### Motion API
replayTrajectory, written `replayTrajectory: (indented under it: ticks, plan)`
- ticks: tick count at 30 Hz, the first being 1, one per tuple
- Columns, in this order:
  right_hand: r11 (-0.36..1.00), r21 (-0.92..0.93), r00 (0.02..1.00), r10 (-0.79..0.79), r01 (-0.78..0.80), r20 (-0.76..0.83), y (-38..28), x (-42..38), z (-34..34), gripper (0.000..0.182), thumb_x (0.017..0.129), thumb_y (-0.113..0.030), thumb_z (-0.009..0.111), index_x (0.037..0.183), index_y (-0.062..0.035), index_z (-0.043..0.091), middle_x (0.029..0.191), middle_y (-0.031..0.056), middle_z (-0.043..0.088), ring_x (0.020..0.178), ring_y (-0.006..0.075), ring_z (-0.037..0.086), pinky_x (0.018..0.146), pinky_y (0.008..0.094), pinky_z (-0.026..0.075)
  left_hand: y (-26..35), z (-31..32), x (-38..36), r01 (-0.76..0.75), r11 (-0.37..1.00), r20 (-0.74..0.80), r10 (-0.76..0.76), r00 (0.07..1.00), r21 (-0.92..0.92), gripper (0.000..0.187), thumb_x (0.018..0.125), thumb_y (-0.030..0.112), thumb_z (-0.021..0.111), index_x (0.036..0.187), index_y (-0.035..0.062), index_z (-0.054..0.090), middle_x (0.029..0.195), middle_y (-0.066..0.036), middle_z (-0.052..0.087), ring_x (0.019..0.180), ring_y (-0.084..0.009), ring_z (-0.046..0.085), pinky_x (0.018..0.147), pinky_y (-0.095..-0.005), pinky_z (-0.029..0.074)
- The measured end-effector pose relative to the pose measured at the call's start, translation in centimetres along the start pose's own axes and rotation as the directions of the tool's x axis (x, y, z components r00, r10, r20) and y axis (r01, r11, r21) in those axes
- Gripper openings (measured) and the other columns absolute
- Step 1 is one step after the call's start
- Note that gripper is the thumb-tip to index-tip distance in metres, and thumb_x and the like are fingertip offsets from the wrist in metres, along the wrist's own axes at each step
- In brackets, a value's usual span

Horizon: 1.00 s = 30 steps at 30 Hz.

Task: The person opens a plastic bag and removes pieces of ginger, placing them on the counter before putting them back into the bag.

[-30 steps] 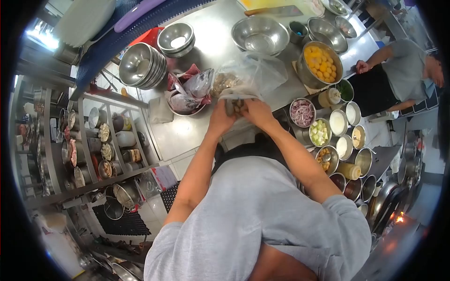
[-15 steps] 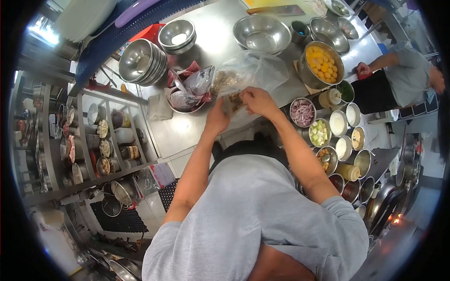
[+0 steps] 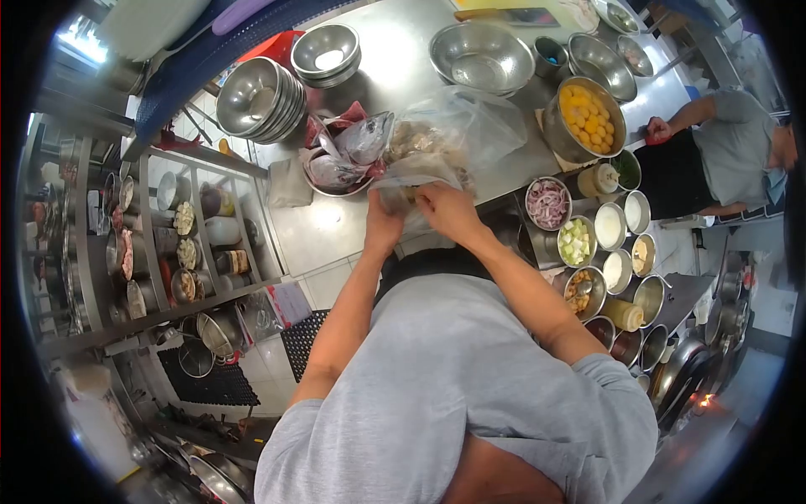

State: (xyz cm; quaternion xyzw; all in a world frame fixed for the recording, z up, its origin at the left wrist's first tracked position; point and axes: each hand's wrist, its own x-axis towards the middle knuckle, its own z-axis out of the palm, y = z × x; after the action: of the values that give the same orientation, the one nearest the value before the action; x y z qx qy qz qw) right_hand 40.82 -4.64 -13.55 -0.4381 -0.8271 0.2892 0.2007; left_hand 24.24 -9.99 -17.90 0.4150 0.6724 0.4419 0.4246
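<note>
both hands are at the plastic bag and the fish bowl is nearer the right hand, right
No, the head view shows the fish bowl nearer the left hand; that hand and the right hand are indeed at the plastic bag.

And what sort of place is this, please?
Probably a professional kitchen: it has a steel counter, a tall stack of metal bowls and a pot of what look like egg yolks.

The plastic bag [image 3: 483, 126] lies on the counter [image 3: 312, 244], between the fish [image 3: 367, 139] and the pot [image 3: 560, 139].
</note>
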Motion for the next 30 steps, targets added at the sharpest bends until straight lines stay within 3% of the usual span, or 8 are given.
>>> replayTrajectory:
  ticks: [5, 7, 9, 13, 16, 26, 29, 30]
  plan:
    - [0.984, 0.083, 0.987, 0.158, -0.159, 0.010, 0.5, 0.2, 0.7, 0.028, 0.085, -0.020, 0.060, 0.111, -0.0104, 0.063, 0.103, 0.0133, 0.064, 0.092, 0.0351, 0.063, 0.078, 0.0462, 0.051, -1.8, 0.3, 0.1, 0.154, 0.981, -0.046, -0.160, 0.986, -0.118, 0.069, 0.079, 0.000, 0.064, 0.140, -0.0021, 0.031, 0.128, -0.017, 0.052, 0.114, -0.0240, 0.052, 0.095, -0.0325, 0.045]
    - [0.983, -0.046, 0.981, 0.183, -0.180, 0.066, -0.1, 0.3, -0.1, 0.034, 0.083, -0.023, 0.063, 0.115, -0.0118, 0.060, 0.105, 0.0150, 0.062, 0.091, 0.0379, 0.063, 0.079, 0.0479, 0.051, -1.8, 0.5, 0.0, 0.181, 0.975, -0.035, -0.187, 0.982, -0.132, 0.070, 0.080, 0.000, 0.063, 0.141, -0.0035, 0.029, 0.127, -0.018, 0.052, 0.115, -0.0242, 0.052, 0.095, -0.0327, 0.045]
    - [0.982, -0.081, 0.980, 0.178, -0.171, 0.092, -0.6, 0.5, -0.7, 0.033, 0.082, -0.023, 0.065, 0.113, -0.0120, 0.059, 0.104, 0.0154, 0.061, 0.092, 0.0386, 0.062, 0.079, 0.0489, 0.051, -3.0, 0.9, 0.5, -0.003, 0.986, -0.071, 0.015, 0.997, 0.167, 0.065, 0.079, -0.001, 0.062, 0.137, -0.0014, 0.034, 0.125, -0.017, 0.052, 0.114, -0.0232, 0.052, 0.093, -0.0330, 0.045]
    - [0.984, -0.100, 0.977, 0.158, -0.144, 0.141, 0.2, 1.2, -0.4, 0.039, 0.078, -0.025, 0.069, 0.115, -0.0134, 0.060, 0.104, 0.0179, 0.059, 0.096, 0.0360, 0.062, 0.083, 0.0450, 0.050, -1.7, 0.3, 0.5, -0.023, 0.985, -0.033, 0.029, 0.999, 0.170, 0.058, 0.078, -0.004, 0.060, 0.132, 0.0007, 0.038, 0.122, -0.016, 0.053, 0.112, -0.0231, 0.052, 0.091, -0.0331, 0.045]
    - [0.972, 0.102, 0.965, 0.189, -0.210, 0.181, -0.2, 2.0, -1.2, 0.040, 0.077, -0.025, 0.070, 0.113, -0.0107, 0.062, 0.101, 0.0176, 0.061, 0.096, 0.0348, 0.062, 0.086, 0.0431, 0.049, -0.2, 0.1, 0.3, 0.004, 1.000, -0.016, -0.005, 1.000, -0.029, 0.056, 0.075, -0.006, 0.059, 0.127, 0.0023, 0.040, 0.118, -0.014, 0.054, 0.109, -0.0237, 0.053, 0.089, -0.0332, 0.046]
    - [0.985, 0.160, 0.985, 0.032, -0.060, 0.172, 2.0, 1.9, 0.4, 0.055, 0.074, -0.029, 0.076, 0.124, -0.0138, 0.060, 0.111, 0.0182, 0.063, 0.105, 0.0362, 0.059, 0.092, 0.0396, 0.047, -0.8, 0.4, 0.5, 0.109, 0.818, 0.060, -0.092, 0.994, -0.565, 0.063, 0.076, -0.012, 0.054, 0.135, 0.0037, 0.037, 0.127, -0.013, 0.048, 0.117, -0.0226, 0.051, 0.089, -0.0332, 0.049]
    - [0.946, 0.322, 0.996, -0.005, -0.022, 0.084, 2.7, 1.7, -1.2, 0.057, 0.074, -0.028, 0.078, 0.125, -0.0110, 0.060, 0.103, 0.0145, 0.066, 0.086, 0.0280, 0.065, 0.073, 0.0350, 0.052, -0.2, 0.3, 0.5, 0.125, 0.827, 0.073, -0.101, 0.992, -0.548, 0.065, 0.079, -0.010, 0.054, 0.139, 0.0026, 0.033, 0.133, -0.015, 0.045, 0.121, -0.0239, 0.049, 0.092, -0.0336, 0.048]
    - [0.807, 0.531, 0.962, 0.163, -0.258, 0.219, 2.1, 1.5, -2.7, 0.056, 0.076, -0.026, 0.078, 0.127, -0.0098, 0.059, 0.099, 0.0113, 0.066, 0.074, 0.0212, 0.062, 0.060, 0.0301, 0.048, 0.0, 0.3, 0.4, 0.155, 0.876, 0.066, -0.141, 0.988, -0.456, 0.067, 0.079, -0.008, 0.054, 0.142, 0.0016, 0.031, 0.137, -0.017, 0.044, 0.123, -0.0245, 0.047, 0.093, -0.0337, 0.047]
